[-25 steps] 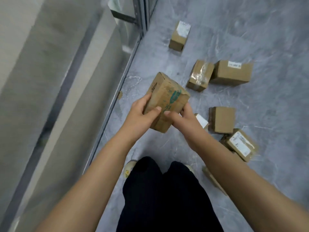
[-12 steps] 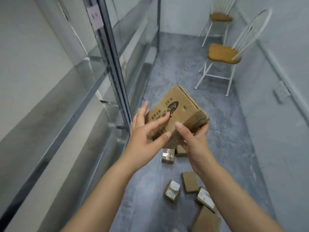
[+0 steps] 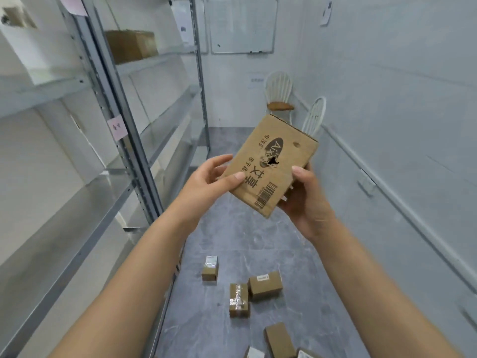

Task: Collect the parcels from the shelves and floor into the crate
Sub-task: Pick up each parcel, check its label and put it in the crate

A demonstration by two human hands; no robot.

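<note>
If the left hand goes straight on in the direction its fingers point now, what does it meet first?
The brown cardboard box with a torn hole, which the left hand holds by one edge, opposite the right hand. Behind the box stands a white spindle-back chair, seemingly far off.

Single head camera, wide-angle, facing forward, slightly down along aisle (image 3: 232, 236); hands (image 3: 209, 182) (image 3: 307, 202) close; shelving (image 3: 124, 140) left.

A white chair (image 3: 279, 89) with a tan seat and a second chair (image 3: 315, 116) stand beyond the right hand (image 3: 307, 200); a whiteboard (image 3: 242, 24) hangs farther, higher; a pink note (image 3: 116, 126) sits left of the left hand (image 3: 206, 182)
</note>
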